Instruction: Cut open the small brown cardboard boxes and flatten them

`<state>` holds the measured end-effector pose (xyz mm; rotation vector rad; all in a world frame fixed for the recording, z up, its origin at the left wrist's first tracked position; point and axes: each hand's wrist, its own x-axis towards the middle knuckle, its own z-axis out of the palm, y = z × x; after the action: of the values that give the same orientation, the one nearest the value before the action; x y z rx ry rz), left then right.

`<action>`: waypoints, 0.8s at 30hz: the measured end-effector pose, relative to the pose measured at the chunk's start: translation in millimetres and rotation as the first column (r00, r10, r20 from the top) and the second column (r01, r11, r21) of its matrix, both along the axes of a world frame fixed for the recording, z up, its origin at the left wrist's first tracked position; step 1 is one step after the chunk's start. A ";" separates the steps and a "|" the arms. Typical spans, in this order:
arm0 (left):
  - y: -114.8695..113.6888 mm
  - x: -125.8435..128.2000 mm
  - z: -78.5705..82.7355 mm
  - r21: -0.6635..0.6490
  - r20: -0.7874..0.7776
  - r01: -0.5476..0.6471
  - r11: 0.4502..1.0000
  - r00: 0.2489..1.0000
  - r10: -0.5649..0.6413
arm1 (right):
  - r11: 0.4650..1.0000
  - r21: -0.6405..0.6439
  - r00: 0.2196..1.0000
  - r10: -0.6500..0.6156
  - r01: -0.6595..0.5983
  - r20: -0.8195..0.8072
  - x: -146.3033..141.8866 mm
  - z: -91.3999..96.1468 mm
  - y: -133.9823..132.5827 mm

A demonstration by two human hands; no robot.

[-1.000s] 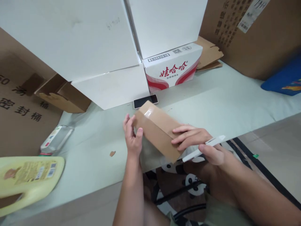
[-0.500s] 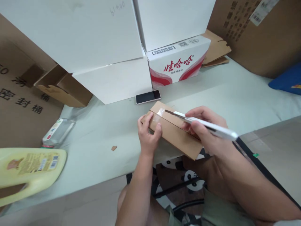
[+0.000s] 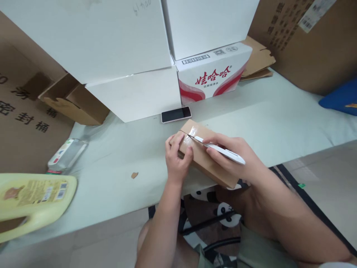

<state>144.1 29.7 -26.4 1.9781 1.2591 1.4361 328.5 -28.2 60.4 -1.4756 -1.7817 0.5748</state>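
A small brown cardboard box (image 3: 214,167) lies at the front edge of the table, turned at a slant. Clear tape (image 3: 190,134) crosses the seam at its far left end. My left hand (image 3: 178,158) grips that end, thumb on the near side and fingers over the top. In my right hand (image 3: 232,152) is a white-handled utility knife (image 3: 220,149), pinched between thumb and fingers. Its dark blade meets the tape at the seam.
A phone (image 3: 176,114) lies behind the box, before stacked white cartons (image 3: 134,96) and a red-and-white carton (image 3: 214,76). A yellow jug (image 3: 64,197) and clear plastic pack (image 3: 67,154) stand left. A cardboard scrap (image 3: 134,175) lies nearby.
My right hand has tilted the knife lower, and its blade has come down from above the box onto the taped seam. My left hand keeps its hold on the box.
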 end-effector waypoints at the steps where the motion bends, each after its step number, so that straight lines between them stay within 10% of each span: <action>1: 0.1 -0.1 0.3 0.001 -0.001 0.003 1.000 1.000 -0.003 | 1.000 0.007 1.000 -0.001 0.001 0.003 -0.2 0.1 0.3; 8: 0.7 -2.1 0.5 -0.029 0.017 -0.004 1.000 1.000 0.005 | 0.961 0.237 0.965 -0.082 0.143 -0.250 4.0 -8.3 -13.8; 13: 4.8 -8.6 -1.9 -0.055 0.081 0.039 0.998 0.996 -0.035 | 0.654 0.542 0.803 -0.178 0.529 -0.569 24.4 -30.5 -9.2; 18: 16.8 -28.8 -6.2 -0.185 0.178 -0.005 0.983 0.983 0.038 | 0.851 0.232 0.878 -0.479 0.470 -0.022 63.1 -74.8 18.1; 24: 25.1 -50.2 -0.1 -0.425 0.364 -0.121 0.897 0.884 0.292 | 0.885 -0.233 0.864 -0.285 0.404 0.416 78.5 -109.4 33.0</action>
<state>93.9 54.8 -26.4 1.2149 1.4493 1.4641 406.9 4.7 -49.0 -2.1975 -1.6800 0.4203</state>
